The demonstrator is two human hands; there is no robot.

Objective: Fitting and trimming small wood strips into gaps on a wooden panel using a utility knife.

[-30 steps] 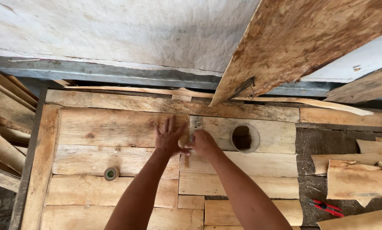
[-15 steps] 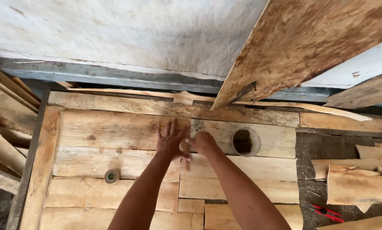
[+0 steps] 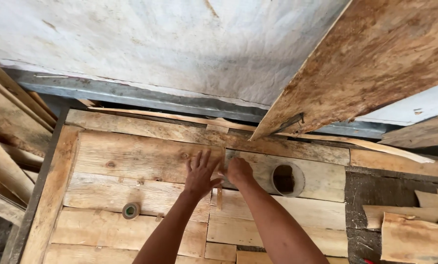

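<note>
My left hand (image 3: 202,173) lies flat with fingers spread on a wide pale plank (image 3: 131,156) of the boarded surface. Right beside it, my right hand (image 3: 238,171) is curled shut at the seam between that plank and the neighbouring plank (image 3: 326,178). Whether anything small is pinched in its fingers is hidden. A thin wood sliver (image 3: 219,198) stands in the gap just below both hands. The two hands nearly touch.
A round hole with a pipe rim (image 3: 287,178) sits just right of my right hand. A small tape roll (image 3: 130,210) lies lower left. A big rough board (image 3: 375,63) leans overhead at the right. Scrap boards (image 3: 414,234) pile at the right, planks (image 3: 4,146) at the left.
Both hands stay at the same seam, hardly moved. The view has tilted up slightly, so the red-handled tool at the lower right has dropped out of sight.
</note>
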